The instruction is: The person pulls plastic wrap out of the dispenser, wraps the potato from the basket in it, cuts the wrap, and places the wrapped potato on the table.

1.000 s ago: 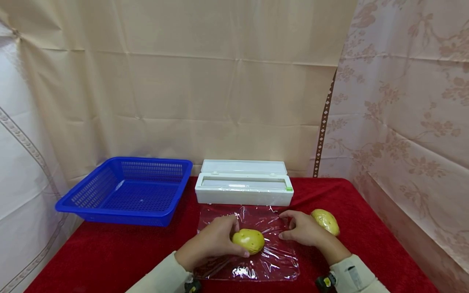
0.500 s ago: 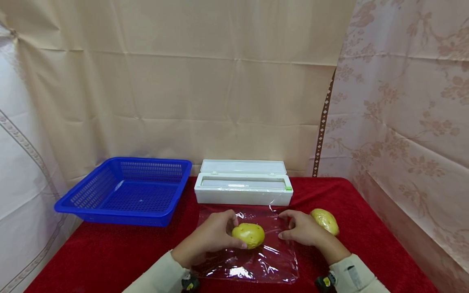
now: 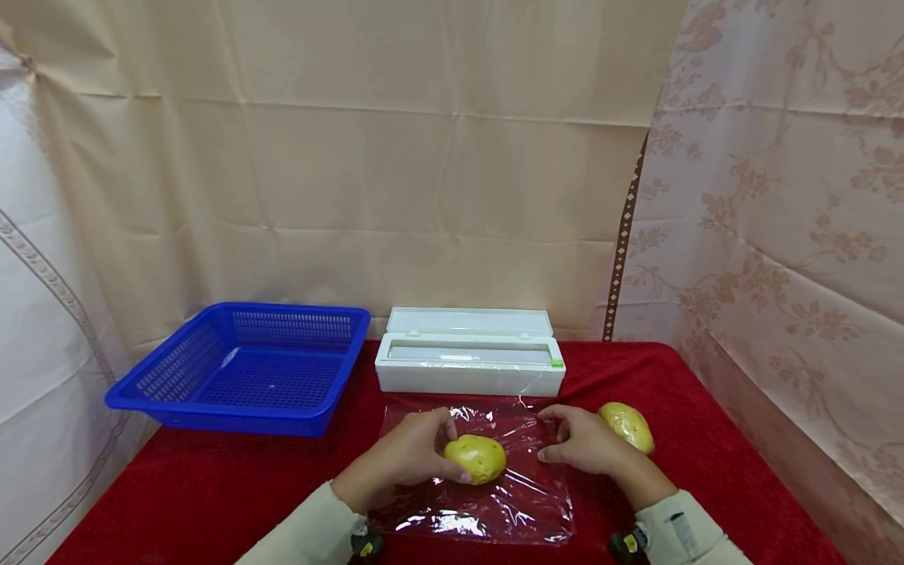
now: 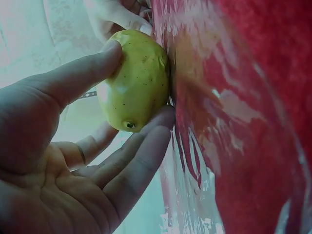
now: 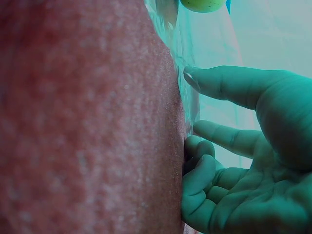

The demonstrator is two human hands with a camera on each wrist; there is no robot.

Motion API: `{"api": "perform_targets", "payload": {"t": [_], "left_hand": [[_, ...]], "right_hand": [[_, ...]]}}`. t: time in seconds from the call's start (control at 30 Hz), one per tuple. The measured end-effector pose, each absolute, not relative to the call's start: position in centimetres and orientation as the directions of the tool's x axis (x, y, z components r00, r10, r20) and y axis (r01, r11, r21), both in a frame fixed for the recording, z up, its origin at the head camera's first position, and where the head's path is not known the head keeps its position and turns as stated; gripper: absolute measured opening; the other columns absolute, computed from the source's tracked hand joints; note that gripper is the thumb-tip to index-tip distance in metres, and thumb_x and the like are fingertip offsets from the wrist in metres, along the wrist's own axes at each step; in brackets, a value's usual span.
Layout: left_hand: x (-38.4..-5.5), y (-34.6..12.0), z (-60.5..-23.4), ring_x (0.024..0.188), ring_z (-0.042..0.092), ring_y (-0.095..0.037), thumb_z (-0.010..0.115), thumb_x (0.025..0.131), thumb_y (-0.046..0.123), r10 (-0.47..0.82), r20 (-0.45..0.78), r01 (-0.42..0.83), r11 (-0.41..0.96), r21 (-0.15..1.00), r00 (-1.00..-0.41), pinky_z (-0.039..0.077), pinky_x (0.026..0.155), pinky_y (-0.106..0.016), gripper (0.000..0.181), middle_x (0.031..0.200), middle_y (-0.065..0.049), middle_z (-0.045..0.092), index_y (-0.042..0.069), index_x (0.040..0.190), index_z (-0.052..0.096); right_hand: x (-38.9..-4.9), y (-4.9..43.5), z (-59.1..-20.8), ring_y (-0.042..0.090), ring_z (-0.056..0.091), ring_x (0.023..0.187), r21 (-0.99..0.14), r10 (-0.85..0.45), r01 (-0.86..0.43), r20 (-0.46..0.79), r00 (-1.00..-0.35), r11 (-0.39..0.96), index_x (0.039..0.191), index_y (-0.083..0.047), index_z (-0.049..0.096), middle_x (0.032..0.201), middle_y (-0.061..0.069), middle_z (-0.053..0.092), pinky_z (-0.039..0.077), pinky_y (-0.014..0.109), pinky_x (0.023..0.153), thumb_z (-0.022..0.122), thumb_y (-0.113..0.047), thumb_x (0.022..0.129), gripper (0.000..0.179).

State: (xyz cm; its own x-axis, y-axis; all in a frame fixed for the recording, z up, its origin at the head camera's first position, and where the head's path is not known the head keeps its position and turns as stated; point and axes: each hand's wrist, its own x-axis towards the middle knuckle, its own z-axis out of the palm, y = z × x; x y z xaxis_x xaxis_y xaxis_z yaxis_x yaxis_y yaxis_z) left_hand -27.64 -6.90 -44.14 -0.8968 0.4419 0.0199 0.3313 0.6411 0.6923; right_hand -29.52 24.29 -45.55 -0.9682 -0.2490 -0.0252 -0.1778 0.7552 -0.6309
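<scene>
Left hand (image 3: 413,451) has a grip on a potato (image 3: 476,459) over the middle of the cling film (image 3: 508,502), right hand (image 3: 586,445) rests unclenched at its right edge — can't quite tell if it's touching — so I reckon dragging the potato could ruck the cling film up.

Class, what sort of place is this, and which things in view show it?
Probably a makeshift, draped-off work corner: drapes hang behind and on both sides, red cloth forms the work surface, and film lies on it before an open box.
</scene>
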Motion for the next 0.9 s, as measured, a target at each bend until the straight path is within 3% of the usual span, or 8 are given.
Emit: {"api": "perform_targets", "payload": {"t": [0.27,0.4,0.67,0.9], "left_hand": [[-27.7,-7.2,-44.1,0.074,0.056,-0.012,0.097,0.068,0.040,0.460,0.013,0.348,0.651,0.675,-0.888,0.048,0.065,-0.029,0.052,0.081,0.005,0.063,0.018,0.096,0.060],[-27.6,-7.2,-44.0,0.075,0.055,-0.012,0.096,0.068,0.040,0.461,0.007,0.346,0.657,0.669,-0.887,0.047,0.065,-0.029,0.051,0.082,0.004,0.063,0.017,0.097,0.060],[-27.6,-7.4,-43.9,0.079,0.061,-0.010,0.096,0.070,0.038,0.491,0.014,0.370,0.636,0.677,-0.871,0.052,0.071,-0.029,0.052,0.087,0.005,0.067,0.016,0.101,0.060],[-27.9,-8.5,-43.8,0.079,0.061,-0.010,0.098,0.066,0.031,0.537,-0.008,0.401,0.641,0.655,-0.844,0.051,0.073,-0.028,0.056,0.088,0.004,0.067,0.014,0.104,0.059]], "right_hand": [[-29.5,24.3,-45.5,0.017,0.054,0.065,-0.630,-0.268,-0.200,-0.014,-0.963,0.750,0.129,-0.009,0.066,0.072,0.002,0.059,0.044,0.030,0.057,0.092,-0.023,0.072,0.064],[-29.4,24.4,-45.4,0.016,0.055,0.067,-0.620,-0.311,-0.230,-0.023,-0.950,0.750,0.137,-0.008,0.061,0.074,0.002,0.060,0.045,0.031,0.059,0.092,-0.031,0.072,0.075],[-29.2,24.5,-45.2,0.017,0.061,0.099,-0.544,-0.435,-0.367,0.005,-0.901,0.755,0.145,-0.006,0.050,0.108,0.004,0.068,0.052,0.041,0.086,0.097,-0.050,0.062,0.105],[-29.1,24.5,-45.3,0.018,0.058,0.098,-0.531,-0.418,-0.353,-0.004,-0.908,0.770,0.148,-0.006,0.048,0.107,0.005,0.064,0.050,0.043,0.085,0.098,-0.051,0.058,0.112]]}}
